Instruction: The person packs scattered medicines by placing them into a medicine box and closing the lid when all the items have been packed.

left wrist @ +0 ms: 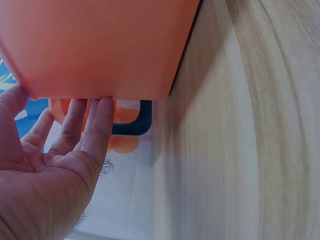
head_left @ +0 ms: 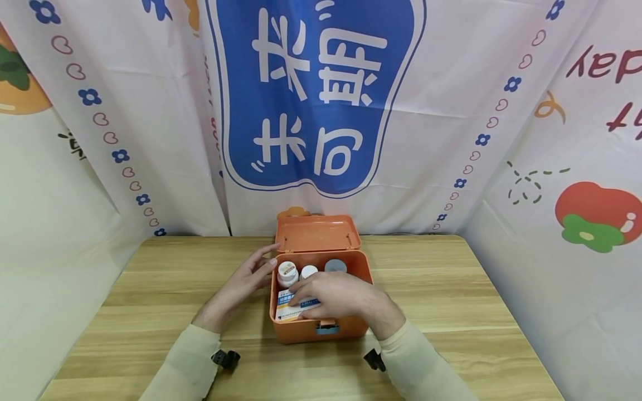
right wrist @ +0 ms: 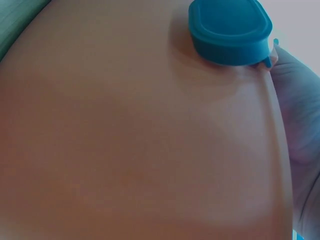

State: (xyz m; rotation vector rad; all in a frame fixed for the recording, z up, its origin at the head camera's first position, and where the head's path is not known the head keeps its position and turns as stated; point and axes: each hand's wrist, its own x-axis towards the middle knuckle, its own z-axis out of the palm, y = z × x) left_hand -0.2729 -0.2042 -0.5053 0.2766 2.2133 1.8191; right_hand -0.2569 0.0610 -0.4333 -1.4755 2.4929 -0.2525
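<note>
An orange lidded box (head_left: pixel 321 331) stands on the table with its lid (head_left: pixel 318 233) swung back. Inside it are a white bottle with a printed cap (head_left: pixel 288 271), a second white-capped bottle (head_left: pixel 309 272), a grey round lid (head_left: pixel 335 265) and a blue-and-white carton (head_left: pixel 288 312). My right hand (head_left: pixel 341 295) reaches over the front right of the box, its fingertips resting on the carton. At the box's back left corner, my left hand (head_left: pixel 243 284) touches the rim with extended fingers; the left wrist view shows these fingers (left wrist: pixel 97 130) at the edge. The right fingertips are hidden in the right wrist view.
A blue latch (right wrist: pixel 232 32) sits on the box's front wall. Wooden table (head_left: pixel 200 267) surface extends on both sides of the box. Behind it hangs a printed white cloth (head_left: pixel 421 184), close to the opened lid. A dark handle (left wrist: pixel 142 122) shows beyond the box.
</note>
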